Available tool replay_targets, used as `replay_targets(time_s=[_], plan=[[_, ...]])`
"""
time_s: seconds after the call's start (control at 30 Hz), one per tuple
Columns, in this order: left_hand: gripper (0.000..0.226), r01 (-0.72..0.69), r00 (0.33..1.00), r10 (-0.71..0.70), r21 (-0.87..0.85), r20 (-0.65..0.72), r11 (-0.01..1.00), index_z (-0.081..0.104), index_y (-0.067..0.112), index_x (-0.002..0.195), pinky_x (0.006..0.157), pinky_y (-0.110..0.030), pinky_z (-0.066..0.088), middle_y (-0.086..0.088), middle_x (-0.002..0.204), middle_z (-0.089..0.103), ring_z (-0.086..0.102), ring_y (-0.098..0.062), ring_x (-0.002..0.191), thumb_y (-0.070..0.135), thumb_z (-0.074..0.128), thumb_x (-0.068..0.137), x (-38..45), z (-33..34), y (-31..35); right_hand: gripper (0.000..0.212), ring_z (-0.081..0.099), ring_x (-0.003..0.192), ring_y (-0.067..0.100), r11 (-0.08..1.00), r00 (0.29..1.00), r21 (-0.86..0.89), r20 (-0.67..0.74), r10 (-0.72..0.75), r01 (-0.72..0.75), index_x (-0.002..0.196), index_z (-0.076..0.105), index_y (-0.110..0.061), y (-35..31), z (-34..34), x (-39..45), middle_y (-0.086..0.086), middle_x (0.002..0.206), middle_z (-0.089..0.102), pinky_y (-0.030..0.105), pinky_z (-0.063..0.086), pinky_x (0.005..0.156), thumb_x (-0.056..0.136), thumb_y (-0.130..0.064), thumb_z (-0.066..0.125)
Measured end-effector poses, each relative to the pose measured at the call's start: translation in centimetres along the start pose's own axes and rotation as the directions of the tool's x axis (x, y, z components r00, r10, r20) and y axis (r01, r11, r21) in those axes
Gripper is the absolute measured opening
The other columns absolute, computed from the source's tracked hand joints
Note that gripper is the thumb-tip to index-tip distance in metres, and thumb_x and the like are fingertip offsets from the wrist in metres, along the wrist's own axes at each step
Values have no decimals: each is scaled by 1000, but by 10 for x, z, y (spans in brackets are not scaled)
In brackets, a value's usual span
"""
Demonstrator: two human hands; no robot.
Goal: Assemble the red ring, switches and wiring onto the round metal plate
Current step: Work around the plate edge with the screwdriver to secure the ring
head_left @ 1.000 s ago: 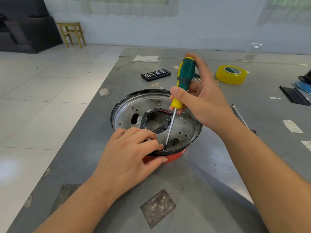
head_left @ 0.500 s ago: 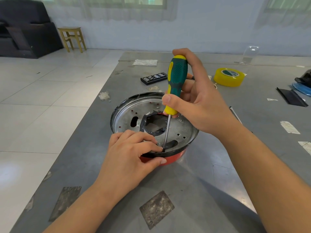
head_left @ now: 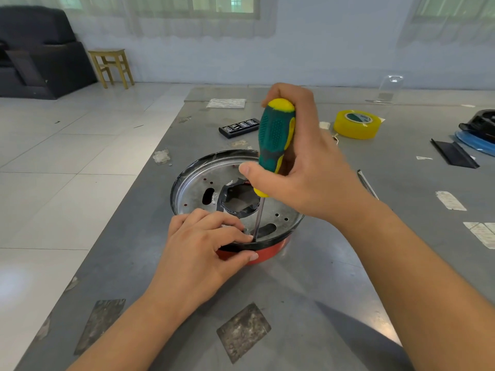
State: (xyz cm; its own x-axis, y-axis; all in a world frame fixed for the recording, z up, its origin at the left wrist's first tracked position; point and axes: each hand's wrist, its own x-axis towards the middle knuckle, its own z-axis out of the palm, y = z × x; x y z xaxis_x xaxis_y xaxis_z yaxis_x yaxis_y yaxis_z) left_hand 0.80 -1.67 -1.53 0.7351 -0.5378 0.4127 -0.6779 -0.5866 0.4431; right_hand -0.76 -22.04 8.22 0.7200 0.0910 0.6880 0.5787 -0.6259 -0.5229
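Our right hand (head_left: 302, 167) wraps the green-and-yellow screwdriver (head_left: 276, 140), held nearly upright, its tip down at the near rim of the round metal plate (head_left: 195, 183). Our left hand (head_left: 198, 253) grips that near rim: fingers curled over the top beside the tip, thumb pressed on the red ring (head_left: 270, 253) below. We cannot tell whether a screw sits under the tip. The plate already sits on the ring, between and just ahead of both hands. We judge fastening under way; several holes and slots stand unfilled, and no switches or wiring show clearly, so most of the assembly seems left. Left of our left hand the desk (head_left: 308, 295) edge runs close, with floor beyond. Ahead of our right hand lie a black bit case (head_left: 239, 127) and a yellow tape roll (head_left: 357, 124), both well apart from the plate.
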Motion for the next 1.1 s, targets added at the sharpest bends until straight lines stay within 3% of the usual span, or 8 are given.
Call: replay_targets(time_s=[0.17, 0.33, 0.43, 0.6, 0.7, 0.9, 1.0, 1.1], plan=[[24, -5, 1000, 5, 22, 0, 1000, 80, 43, 96, 93, -30, 28, 27, 110, 68, 56, -6, 106, 60, 77, 80, -1, -1, 1, 90, 66, 72, 29, 983, 998, 180, 59, 30, -40, 154, 21, -38, -3, 8, 2, -3, 112, 61, 44, 60, 70, 86, -10, 74], [30, -25, 1000, 25, -1, -11, 1000, 80, 44, 96, 91, -33, 32, 27, 109, 68, 56, -5, 104, 67, 68, 80, -2, 0, 0, 45, 73, 101, 25, 932, 993, 350, 104, 58, -91, 148, 41, -26, -7, -2, 2, 2, 132, 61, 49, 62, 83, 104, -14, 48], [28, -29, 999, 29, 16, -19, 999, 79, 44, 95, 91, -33, 32, 27, 108, 68, 57, -6, 104, 67, 70, 81, -2, 1, -1, 44, 70, 114, 21, 916, 988, 382, 132, 79, -124, 146, 49, -18, -15, -10, 4, 4, 141, 58, 43, 61, 91, 105, -6, 42], [22, -22, 1000, 22, 13, -22, 1000, 79, 45, 94, 93, -34, 33, 28, 107, 68, 57, -5, 103, 64, 76, 82, -1, 3, -3, 17, 63, 85, 14, 999, 999, -41, 29, 31, -29, 109, 67, -26, -27, -20, 6, 0, 94, 64, 31, 55, 77, 93, -28, 72], [18, -18, 999, 18, 19, -30, 1000, 79, 44, 91, 92, -36, 36, 27, 106, 69, 60, -8, 100, 58, 81, 80, 0, 4, -1, 24, 49, 73, 12, 955, 997, -295, -62, -37, 17, 91, 63, -22, -31, -20, 7, -2, 80, 54, 21, 40, 67, 90, -45, 71], [18, 7, 1000, -7, 27, -8, 1000, 80, 44, 93, 95, -38, 37, 29, 107, 68, 59, -6, 103, 55, 83, 78, -2, 1, 0, 39, 67, 112, 14, 984, 964, -62, 199, 173, -164, 130, 62, -34, -41, -36, 12, -8, 112, 69, 44, 55, 92, 98, -25, 43], [18, 3, 1000, -3, 22, -8, 1000, 80, 44, 92, 93, -35, 34, 28, 107, 69, 59, -6, 103, 54, 83, 78, -1, 1, 1, 23, 72, 91, 8, 982, 946, -102, 268, 180, -158, 117, 69, -43, -44, -46, 16, -12, 96, 72, 40, 60, 85, 94, -44, 63], [18, -3, 1000, 3, 21, -16, 1000, 79, 44, 91, 94, -35, 34, 27, 106, 69, 60, -7, 104, 56, 80, 78, 0, 2, 1, 35, 58, 62, 8, 950, 984, -286, 81, 156, -127, 85, 66, -25, -45, -36, 16, -1, 70, 62, 23, 51, 60, 89, -59, 66]])
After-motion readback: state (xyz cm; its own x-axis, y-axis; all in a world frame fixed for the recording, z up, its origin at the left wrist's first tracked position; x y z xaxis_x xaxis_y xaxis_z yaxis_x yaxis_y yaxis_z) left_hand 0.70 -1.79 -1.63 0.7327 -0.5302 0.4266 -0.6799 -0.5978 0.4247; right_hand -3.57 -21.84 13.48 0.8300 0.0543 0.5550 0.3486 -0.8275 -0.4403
